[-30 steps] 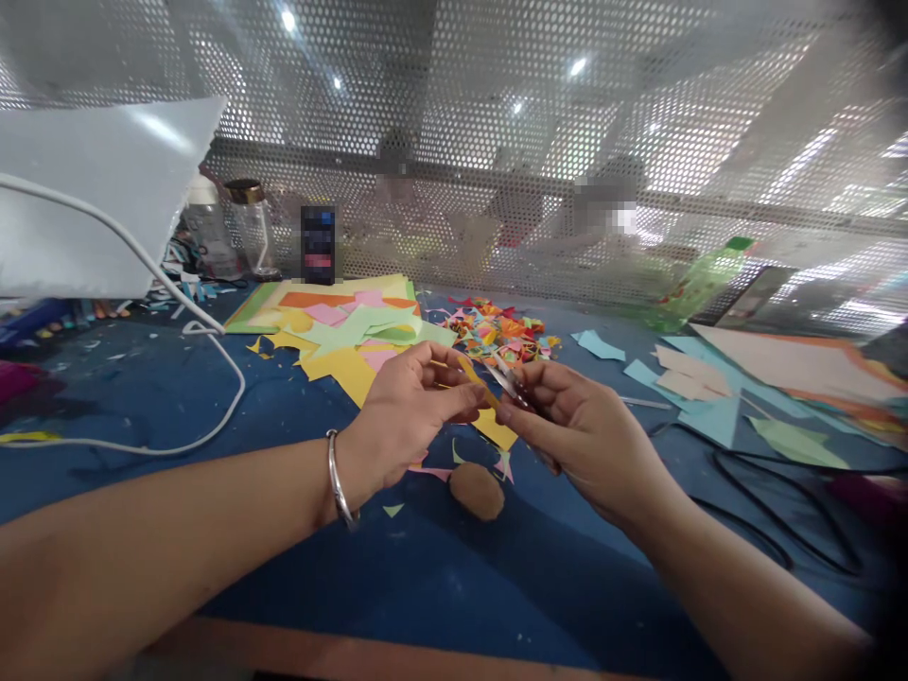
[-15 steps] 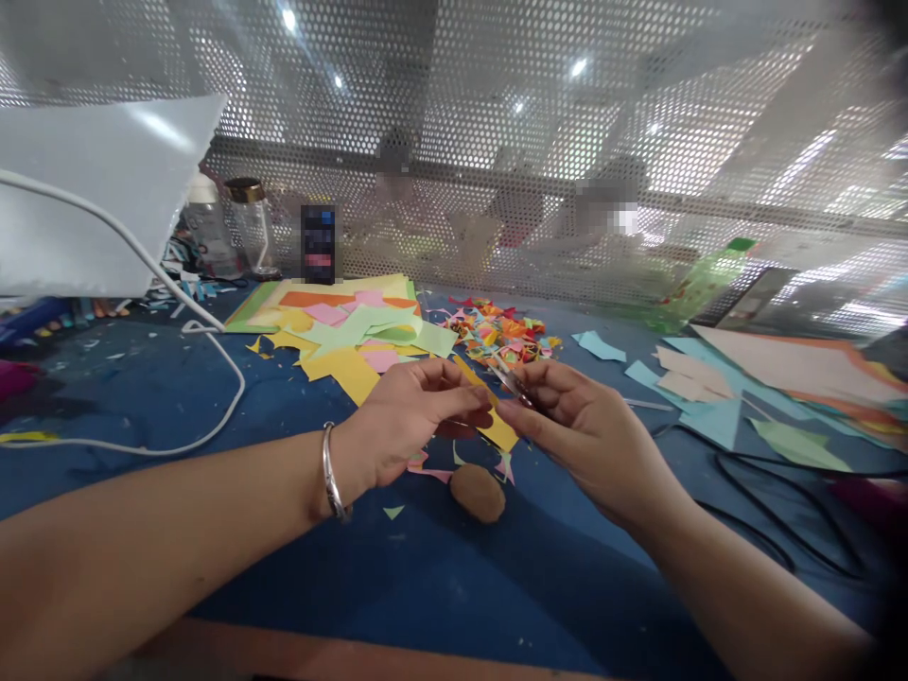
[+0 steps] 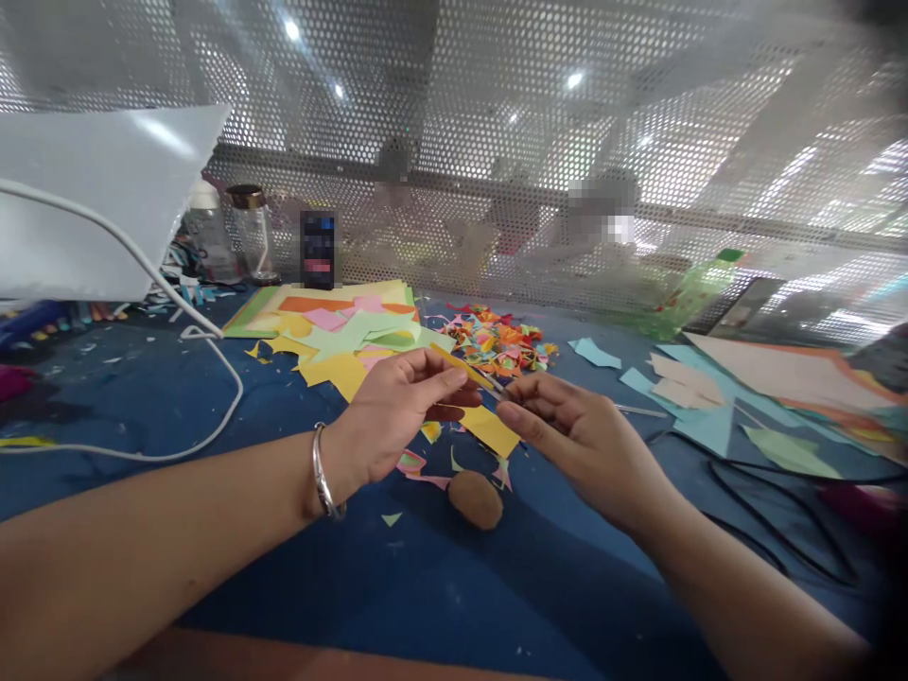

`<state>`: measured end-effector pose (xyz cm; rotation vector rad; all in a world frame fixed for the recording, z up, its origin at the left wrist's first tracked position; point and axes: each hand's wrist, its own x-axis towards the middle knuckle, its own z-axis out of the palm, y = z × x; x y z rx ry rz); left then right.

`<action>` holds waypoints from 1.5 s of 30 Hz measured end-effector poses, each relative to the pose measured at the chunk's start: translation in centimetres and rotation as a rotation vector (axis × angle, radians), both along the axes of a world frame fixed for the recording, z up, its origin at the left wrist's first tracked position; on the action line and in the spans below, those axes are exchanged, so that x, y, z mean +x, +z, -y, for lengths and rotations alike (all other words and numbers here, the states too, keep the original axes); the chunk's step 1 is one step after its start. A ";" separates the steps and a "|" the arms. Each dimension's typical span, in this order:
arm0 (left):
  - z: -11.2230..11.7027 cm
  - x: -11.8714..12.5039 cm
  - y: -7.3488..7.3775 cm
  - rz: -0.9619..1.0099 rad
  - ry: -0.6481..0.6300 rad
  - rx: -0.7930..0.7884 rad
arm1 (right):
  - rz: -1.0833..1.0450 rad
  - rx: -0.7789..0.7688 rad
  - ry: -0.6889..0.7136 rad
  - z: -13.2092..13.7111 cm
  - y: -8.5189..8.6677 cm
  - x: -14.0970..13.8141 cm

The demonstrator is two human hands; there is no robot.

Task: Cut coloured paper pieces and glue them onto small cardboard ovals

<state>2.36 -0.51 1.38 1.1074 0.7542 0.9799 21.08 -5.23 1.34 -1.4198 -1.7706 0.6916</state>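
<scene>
My left hand (image 3: 393,411), with a silver bangle at the wrist, pinches a small piece of yellow paper (image 3: 446,357) between thumb and fingers. My right hand (image 3: 578,435) is closed on a small pair of scissors (image 3: 495,386); most of the handle is hidden by the fingers. The blades reach left to the yellow paper's edge. Below the hands a brown oval piece (image 3: 475,499) lies on the blue table (image 3: 340,586). A larger yellow paper piece (image 3: 489,430) and thin pink and green offcuts (image 3: 426,470) lie just behind it.
A heap of colourful paper snippets (image 3: 500,340) lies beyond the hands. Coloured sheets (image 3: 262,312) are stacked at left, more papers (image 3: 766,369) at right. A white cable (image 3: 237,378), black cable (image 3: 780,482), phone (image 3: 318,248), glass bottle (image 3: 252,232) and green-capped bottle (image 3: 699,293) surround them.
My left hand has shifted slightly left with the yellow paper. The scissors now point more to the left, with their blades against the paper.
</scene>
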 end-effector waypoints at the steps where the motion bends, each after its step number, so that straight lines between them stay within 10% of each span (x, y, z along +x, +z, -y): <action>1: 0.0 0.0 -0.1 0.006 -0.006 -0.002 | 0.009 0.000 0.003 0.0 0.0 0.0; 45: 0.4 0.1 0.1 0.048 -0.039 -0.034 | 0.091 0.061 -0.021 0.2 0.5 -0.1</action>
